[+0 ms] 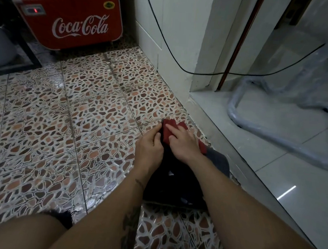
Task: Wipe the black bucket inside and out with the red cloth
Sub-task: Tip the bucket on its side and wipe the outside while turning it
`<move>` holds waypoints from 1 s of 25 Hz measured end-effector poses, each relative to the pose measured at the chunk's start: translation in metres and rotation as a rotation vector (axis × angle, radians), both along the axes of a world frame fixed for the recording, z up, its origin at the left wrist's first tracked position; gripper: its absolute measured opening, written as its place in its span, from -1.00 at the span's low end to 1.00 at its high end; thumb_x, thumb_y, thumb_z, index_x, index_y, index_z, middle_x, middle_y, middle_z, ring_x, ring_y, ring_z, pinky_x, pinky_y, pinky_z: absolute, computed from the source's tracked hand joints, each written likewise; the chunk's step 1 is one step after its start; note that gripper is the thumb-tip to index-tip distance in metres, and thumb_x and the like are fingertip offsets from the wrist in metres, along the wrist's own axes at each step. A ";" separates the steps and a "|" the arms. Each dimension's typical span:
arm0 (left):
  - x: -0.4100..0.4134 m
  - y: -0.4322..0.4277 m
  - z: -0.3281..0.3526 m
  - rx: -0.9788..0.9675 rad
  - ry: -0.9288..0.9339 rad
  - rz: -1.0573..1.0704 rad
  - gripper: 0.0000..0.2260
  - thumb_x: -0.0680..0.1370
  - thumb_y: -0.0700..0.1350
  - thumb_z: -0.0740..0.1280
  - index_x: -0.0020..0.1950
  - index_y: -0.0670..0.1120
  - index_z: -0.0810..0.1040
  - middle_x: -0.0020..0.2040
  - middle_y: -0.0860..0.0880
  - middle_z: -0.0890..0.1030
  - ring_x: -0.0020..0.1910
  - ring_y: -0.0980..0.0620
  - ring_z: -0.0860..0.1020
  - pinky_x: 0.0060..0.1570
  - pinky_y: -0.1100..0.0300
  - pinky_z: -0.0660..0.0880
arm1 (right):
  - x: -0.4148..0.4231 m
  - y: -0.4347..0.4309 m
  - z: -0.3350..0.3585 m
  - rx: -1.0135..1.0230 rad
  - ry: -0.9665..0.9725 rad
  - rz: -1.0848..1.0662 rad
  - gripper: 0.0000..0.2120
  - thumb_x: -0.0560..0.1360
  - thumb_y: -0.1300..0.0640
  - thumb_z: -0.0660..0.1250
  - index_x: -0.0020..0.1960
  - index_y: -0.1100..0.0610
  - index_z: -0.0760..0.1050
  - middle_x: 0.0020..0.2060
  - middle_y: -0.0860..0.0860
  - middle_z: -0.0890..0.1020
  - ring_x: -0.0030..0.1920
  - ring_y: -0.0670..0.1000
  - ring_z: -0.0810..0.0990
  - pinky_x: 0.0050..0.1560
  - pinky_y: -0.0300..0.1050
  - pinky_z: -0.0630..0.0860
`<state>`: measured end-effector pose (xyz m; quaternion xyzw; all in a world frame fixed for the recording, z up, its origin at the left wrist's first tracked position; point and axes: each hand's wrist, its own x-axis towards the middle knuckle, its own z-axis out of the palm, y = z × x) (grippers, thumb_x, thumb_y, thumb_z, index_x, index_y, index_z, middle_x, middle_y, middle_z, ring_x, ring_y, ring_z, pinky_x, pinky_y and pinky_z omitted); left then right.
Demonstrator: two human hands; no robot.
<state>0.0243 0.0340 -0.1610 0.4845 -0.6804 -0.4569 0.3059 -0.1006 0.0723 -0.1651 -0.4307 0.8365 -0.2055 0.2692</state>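
Forearms frame black bucket [174, 176] on floor [61, 126], lying lengthwise away from us. Our left hand [150, 148] grips far edge; right hand [184, 139] fingers [171, 129] flat, pressing red cloth [168, 133] there.

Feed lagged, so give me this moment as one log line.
stage: wiping | right hand: pressing cloth on bucket | left hand: gripping bucket | bucket: on floor
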 end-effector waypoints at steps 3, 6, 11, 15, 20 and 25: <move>-0.005 -0.001 0.000 0.054 0.044 0.031 -0.67 0.63 -0.12 0.18 0.35 0.02 0.56 0.29 0.02 0.60 0.25 0.08 0.53 0.32 0.18 0.40 | -0.009 -0.020 0.003 0.155 -0.057 -0.036 -0.41 0.52 -0.06 -0.05 0.54 -0.32 0.17 0.62 -0.07 0.12 0.59 0.15 -0.03 0.52 0.25 -0.25; -0.008 -0.001 0.001 0.106 0.105 0.076 -0.67 0.63 -0.13 0.18 0.35 -0.01 0.56 0.29 0.02 0.60 0.23 0.13 0.52 0.27 0.28 0.38 | 0.000 -0.018 0.004 0.112 -0.035 0.005 -0.37 0.46 -0.04 -0.07 0.51 -0.39 0.17 0.62 -0.08 0.10 0.59 0.15 -0.06 0.48 0.26 -0.35; -0.012 -0.003 0.011 0.202 0.110 0.082 -0.67 0.64 -0.10 0.15 0.36 -0.01 0.56 0.29 -0.01 0.60 0.26 0.01 0.54 0.34 0.02 0.43 | 0.005 0.076 -0.023 -0.171 0.148 0.102 -0.41 0.49 -0.06 -0.02 0.48 -0.44 0.16 0.61 -0.14 0.14 0.58 0.01 -0.04 0.53 0.15 -0.25; -0.014 0.007 0.020 0.127 0.047 0.024 -0.65 0.65 -0.11 0.14 0.40 -0.02 0.51 0.37 0.01 0.53 0.36 0.04 0.45 0.40 0.19 0.29 | -0.035 0.122 -0.026 0.023 0.150 -0.160 -0.48 0.62 0.02 0.08 0.53 -0.34 0.18 0.62 -0.07 0.11 0.60 0.09 -0.07 0.55 0.22 -0.20; -0.013 0.003 0.017 0.170 0.082 0.013 -0.66 0.65 -0.14 0.15 0.40 -0.07 0.51 0.37 -0.01 0.54 0.36 0.04 0.45 0.42 0.17 0.28 | 0.007 0.097 -0.014 0.026 0.101 -0.224 -0.39 0.59 0.05 0.13 0.56 -0.35 0.08 0.64 -0.07 0.00 0.60 0.17 -0.18 0.54 0.25 -0.24; -0.012 0.001 0.011 0.066 0.021 0.007 -0.65 0.63 -0.12 0.17 0.39 -0.07 0.51 0.34 -0.03 0.57 0.32 0.02 0.49 0.39 0.03 0.37 | 0.045 0.120 -0.030 -0.142 0.257 0.077 -0.24 0.53 0.02 0.18 0.52 -0.48 -0.14 0.63 -0.16 -0.17 0.58 0.05 -0.33 0.50 0.21 -0.36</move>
